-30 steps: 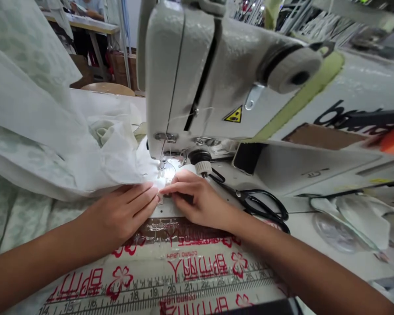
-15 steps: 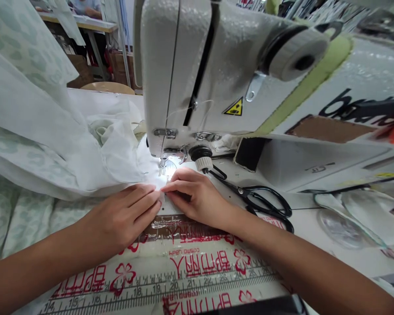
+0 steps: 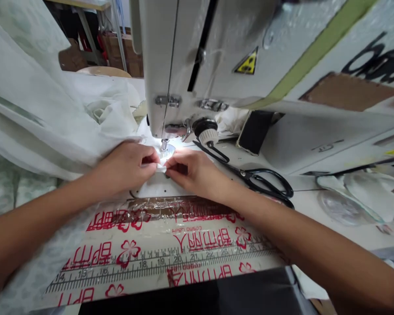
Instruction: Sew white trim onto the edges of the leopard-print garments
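Logging the two hands close together at the sewing machine. Left hand [image 3: 126, 168] and right hand [image 3: 192, 173] meet just in front of the presser foot [image 3: 164, 145], both bent inward, fingers curled and closed. Between their fingertips [image 3: 153, 154] they pinch a small folded white fabric edge [image 3: 162, 166]; its exact fold is partly hidden by the fingers. The fabric sits on the machine's white bed [image 3: 157, 187], directly before the foot, lit by the lamp under the machine head [image 3: 174, 52].

To the left of the left hand, sheer white cloth [image 3: 108, 113] bunches up and falls in loose folds, touching the back of that hand. Pale green patterned fabric [image 3: 0, 192] lies beneath and beyond it, along the table's left side.

Black-handled scissors [image 3: 252, 181] lie just right of the right hand, blades pointing toward the machine's round knob [image 3: 206, 133]. A printed measuring scale [image 3: 160, 264] runs across the table edge nearest the person, below a strip with red flower lettering [image 3: 128, 249]. Further right, white fabric pieces [image 3: 361, 192] rest beside a clear round plastic piece [image 3: 338, 208]. Beyond the machine stand a round wooden stool seat [image 3: 104, 71] and cardboard boxes [image 3: 128, 54].
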